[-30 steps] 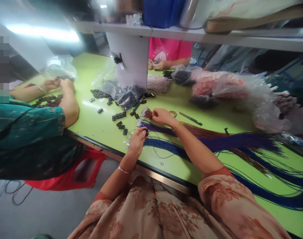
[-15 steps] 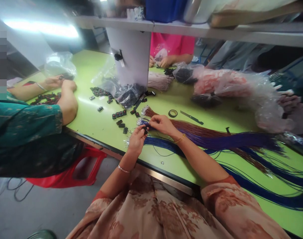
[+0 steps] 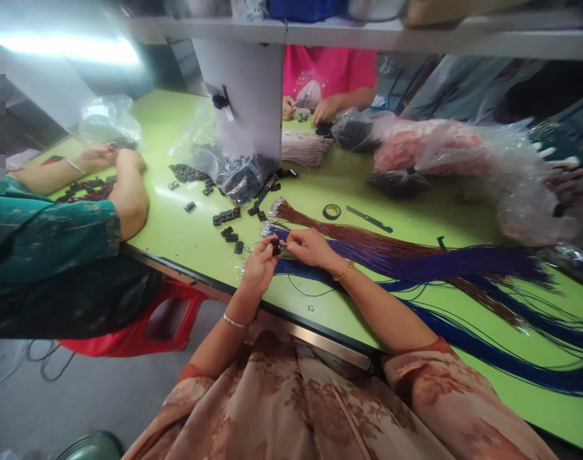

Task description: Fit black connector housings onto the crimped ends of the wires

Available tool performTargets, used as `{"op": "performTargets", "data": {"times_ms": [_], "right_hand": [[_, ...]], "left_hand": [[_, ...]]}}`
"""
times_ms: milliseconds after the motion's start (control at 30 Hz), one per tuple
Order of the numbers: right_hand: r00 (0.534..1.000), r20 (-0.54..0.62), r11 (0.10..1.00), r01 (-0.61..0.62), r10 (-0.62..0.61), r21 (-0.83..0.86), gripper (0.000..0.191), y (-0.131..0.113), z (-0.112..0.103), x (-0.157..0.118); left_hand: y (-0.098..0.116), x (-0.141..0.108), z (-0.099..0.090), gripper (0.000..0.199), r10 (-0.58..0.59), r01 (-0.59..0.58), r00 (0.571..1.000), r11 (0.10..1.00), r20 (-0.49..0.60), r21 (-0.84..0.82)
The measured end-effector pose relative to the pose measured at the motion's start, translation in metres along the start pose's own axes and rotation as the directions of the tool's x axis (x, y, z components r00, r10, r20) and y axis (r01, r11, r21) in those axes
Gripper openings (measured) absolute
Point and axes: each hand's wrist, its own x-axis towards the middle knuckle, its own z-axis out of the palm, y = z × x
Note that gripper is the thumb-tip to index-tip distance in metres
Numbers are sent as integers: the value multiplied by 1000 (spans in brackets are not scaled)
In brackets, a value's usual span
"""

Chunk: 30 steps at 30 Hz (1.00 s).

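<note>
My left hand point(image 3: 259, 267) pinches a small black connector point(image 3: 276, 247) with red on it. Close to its right side, my right hand point(image 3: 310, 248) is closed, thumb and fingers pressed together on a thin piece, perhaps a wire end, too small to make out. Beneath and beyond my hands lie bundles of brown wires point(image 3: 310, 220), purple wires point(image 3: 392, 260) and blue wires point(image 3: 445, 332), their metal-tipped ends pointing left. More black connectors point(image 3: 227, 216) sit in short rows left of my hands.
Behind the wires are a roll of black tape point(image 3: 332, 211) and a flat dark blade point(image 3: 369, 219). Plastic bags point(image 3: 246, 179) lie by the white upright panel point(image 3: 243, 96). One person works at the left; another, in pink, sits across the green table point(image 3: 176, 235). A shelf point(image 3: 392, 37) spans above.
The connector in my left hand has turned, showing its red part. My right hand has drawn slightly away from it, to the right. The camera view has shifted a little.
</note>
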Motion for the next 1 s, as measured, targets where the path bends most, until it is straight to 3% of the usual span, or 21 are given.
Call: {"op": "performTargets", "data": {"times_ms": [567,733,867,1000], "right_hand": [[999,10,999,-39,39,5,23,-4,-1,-1],[999,27,998,31,-29,-61,22,-1,-1,-4],[988,94,990,128,-122,-63,21,2,-3,-6],[992,89,990,95,-85,-107,20,2,-1,-8]], "left_hand": [[1,-3,3,22,11,-12,1000,998,12,54],[-6,-6,5,28,64,-57,997,983,-35,176],[-8,-7,6,26,60,-49,996,985,-64,164],[-9,-5,6,29,85,-74,995,979,-51,188]]}}
